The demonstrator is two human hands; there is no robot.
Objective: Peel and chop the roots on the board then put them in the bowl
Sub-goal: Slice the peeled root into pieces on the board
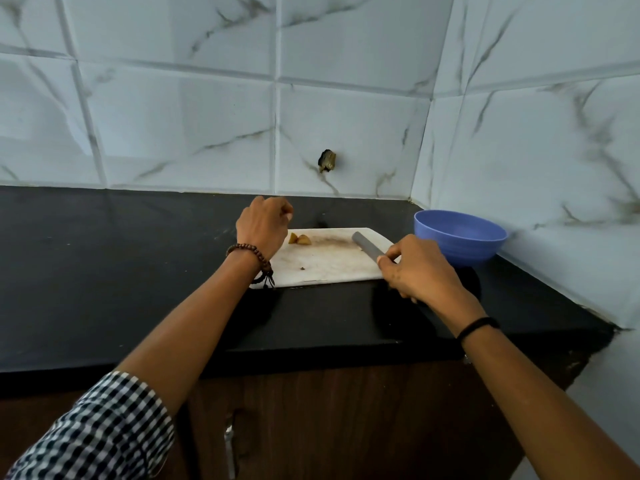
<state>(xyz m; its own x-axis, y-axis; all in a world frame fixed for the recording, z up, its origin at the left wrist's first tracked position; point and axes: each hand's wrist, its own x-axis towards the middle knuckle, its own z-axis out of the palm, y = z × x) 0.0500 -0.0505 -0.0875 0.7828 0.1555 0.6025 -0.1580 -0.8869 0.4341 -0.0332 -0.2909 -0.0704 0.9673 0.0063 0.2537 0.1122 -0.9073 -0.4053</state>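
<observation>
On the board (325, 268), just right of the left hand (263, 228), lie two root pieces (300, 239). Left fingers are curled; whether they hold anything cannot be determined. The right hand (415, 268) grips the knife (367, 245), blade over the board. The bowl (460, 237) stands just beyond the right hand.

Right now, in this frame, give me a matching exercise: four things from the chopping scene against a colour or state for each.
1 knife
2 bowl
3 root pieces
4 board

A blue
B lying on the board
C white, stained
D gripped by the right hand

Pairs: 1-D, 2-A, 3-B, 4-C.
</observation>
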